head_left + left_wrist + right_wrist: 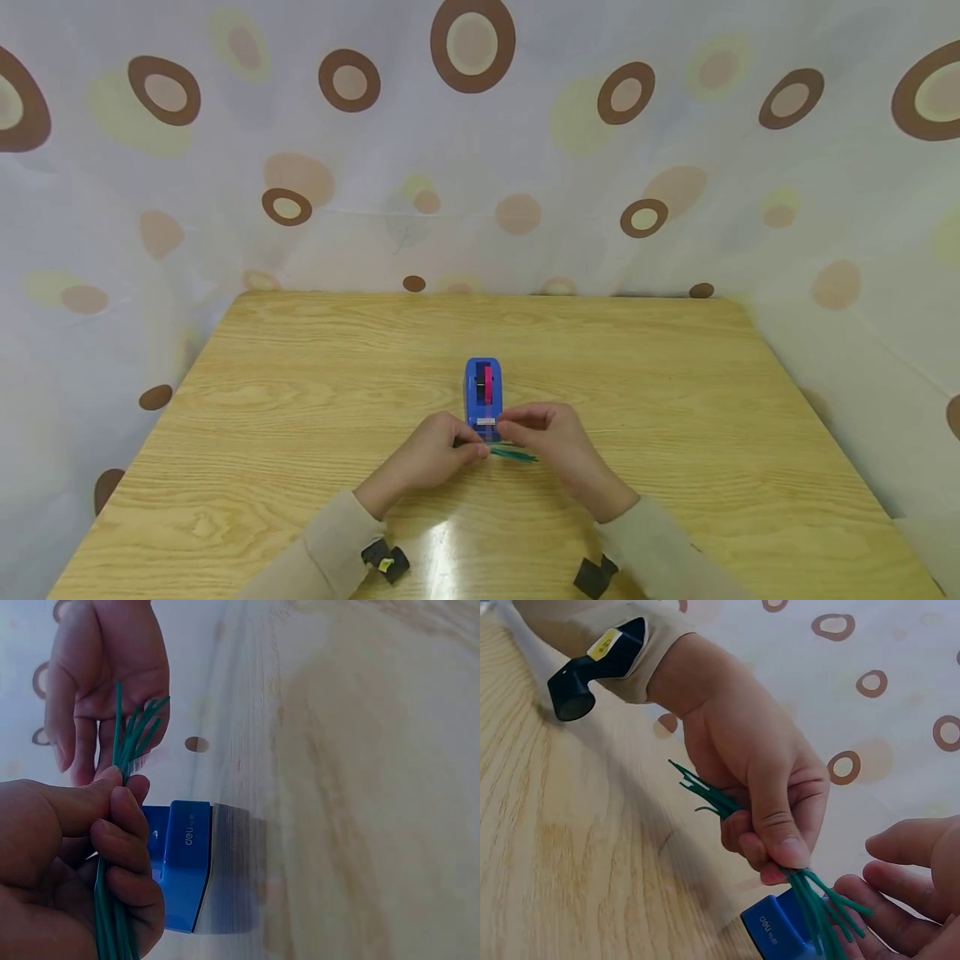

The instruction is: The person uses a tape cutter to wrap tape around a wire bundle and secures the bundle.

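Observation:
My left hand (432, 454) grips a bundle of thin green strands (116, 922), thumb and index finger pinching it near one end. The loose ends (829, 907) fan out past those fingertips. Just beyond stands a blue tape dispenser (472, 408) holding a pink-red roll (488, 383). A clear strip of tape (487, 437) runs from its front edge down toward the pinched bundle. My right hand (557, 442) is close to the dispenser's front right side, thumb and fingers apart. In the left wrist view its loosely bent fingers (86, 746) appear behind the strand ends.
The dispenser stands on a light wood-grain table (337, 358). A white curtain (420, 167) with brown and beige circles hangs behind and along both sides. Black wrist cameras (386, 561) sit at both beige sleeves (330, 542).

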`<state>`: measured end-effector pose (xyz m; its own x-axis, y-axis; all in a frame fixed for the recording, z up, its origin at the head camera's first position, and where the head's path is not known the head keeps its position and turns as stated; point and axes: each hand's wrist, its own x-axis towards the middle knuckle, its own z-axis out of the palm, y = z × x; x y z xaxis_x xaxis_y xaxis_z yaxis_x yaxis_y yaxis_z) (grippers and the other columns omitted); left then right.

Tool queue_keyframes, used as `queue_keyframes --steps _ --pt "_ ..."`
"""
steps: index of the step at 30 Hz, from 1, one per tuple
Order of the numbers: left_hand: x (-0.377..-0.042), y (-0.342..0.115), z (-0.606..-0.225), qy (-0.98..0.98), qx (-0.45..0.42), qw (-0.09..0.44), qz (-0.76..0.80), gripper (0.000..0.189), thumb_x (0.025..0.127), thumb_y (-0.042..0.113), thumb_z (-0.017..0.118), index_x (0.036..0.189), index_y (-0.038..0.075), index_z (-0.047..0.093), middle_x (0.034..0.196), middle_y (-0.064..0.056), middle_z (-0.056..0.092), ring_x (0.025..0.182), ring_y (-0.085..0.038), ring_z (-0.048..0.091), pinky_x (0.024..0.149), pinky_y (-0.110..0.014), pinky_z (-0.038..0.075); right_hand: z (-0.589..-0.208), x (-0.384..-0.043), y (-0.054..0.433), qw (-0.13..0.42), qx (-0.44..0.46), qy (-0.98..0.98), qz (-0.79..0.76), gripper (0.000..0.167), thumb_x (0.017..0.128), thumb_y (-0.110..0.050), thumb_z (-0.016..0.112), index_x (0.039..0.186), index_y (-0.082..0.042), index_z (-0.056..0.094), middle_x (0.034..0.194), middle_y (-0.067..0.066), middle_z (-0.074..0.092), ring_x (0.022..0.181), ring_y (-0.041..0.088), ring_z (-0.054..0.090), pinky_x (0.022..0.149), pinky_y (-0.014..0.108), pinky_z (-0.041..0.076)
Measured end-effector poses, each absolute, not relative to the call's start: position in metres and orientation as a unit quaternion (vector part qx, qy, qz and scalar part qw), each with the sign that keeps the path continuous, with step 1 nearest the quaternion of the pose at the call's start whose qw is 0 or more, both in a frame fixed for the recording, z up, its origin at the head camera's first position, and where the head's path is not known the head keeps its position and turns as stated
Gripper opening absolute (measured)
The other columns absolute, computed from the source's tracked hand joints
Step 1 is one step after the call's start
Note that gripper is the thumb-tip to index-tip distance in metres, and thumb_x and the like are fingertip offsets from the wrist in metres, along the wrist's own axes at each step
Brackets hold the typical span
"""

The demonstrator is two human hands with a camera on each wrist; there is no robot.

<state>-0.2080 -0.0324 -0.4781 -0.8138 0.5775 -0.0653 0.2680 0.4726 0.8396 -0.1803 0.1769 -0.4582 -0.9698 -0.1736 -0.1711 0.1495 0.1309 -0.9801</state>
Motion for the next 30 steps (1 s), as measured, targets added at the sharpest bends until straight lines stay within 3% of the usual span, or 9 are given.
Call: queue_keyframes --steps 15,23,30 --pt "-0.208 -0.033 -0.473 0.844 0.243 0.172 0.446 0.015 0.095 0.013 0.067 0.092 0.006 0.079 0.077 0.001 0.068 0.063 -0.008 0.049 0.054 -0.022 0.039 -0.469 -0.176 0.171 0.119 -0.045 0.777 -0.617 0.017 0.091 -0.011 0.073 0.103 0.002 0.072 0.097 0.007 0.070 0.086 0.018 0.062 0.073 0.028 0.052" --pt "-0.207 -0.032 -0.474 0.844 0.248 0.167 0.446 0.013 0.095 0.014 0.068 0.091 0.007 0.079 0.082 0.003 0.070 0.065 -0.007 0.050 0.055 -0.022 0.041 -0.471 -0.174 0.169 0.117 -0.044 0.783 -0.610 0.016 0.089 -0.011 0.074 0.101 0.000 0.072 0.099 0.007 0.069 0.090 0.020 0.063 0.074 0.028 0.051" --pt "-0.208 -0.031 -0.477 0.842 0.257 0.155 0.448 0.012 0.093 0.014 0.070 0.089 0.007 0.078 0.081 0.003 0.070 0.066 -0.007 0.051 0.056 -0.022 0.041 -0.474 -0.172 0.170 0.135 -0.061 0.745 -0.651 0.017 0.089 -0.003 0.073 0.099 0.009 0.067 0.092 0.016 0.070 0.088 0.035 0.068 0.075 0.037 0.057"
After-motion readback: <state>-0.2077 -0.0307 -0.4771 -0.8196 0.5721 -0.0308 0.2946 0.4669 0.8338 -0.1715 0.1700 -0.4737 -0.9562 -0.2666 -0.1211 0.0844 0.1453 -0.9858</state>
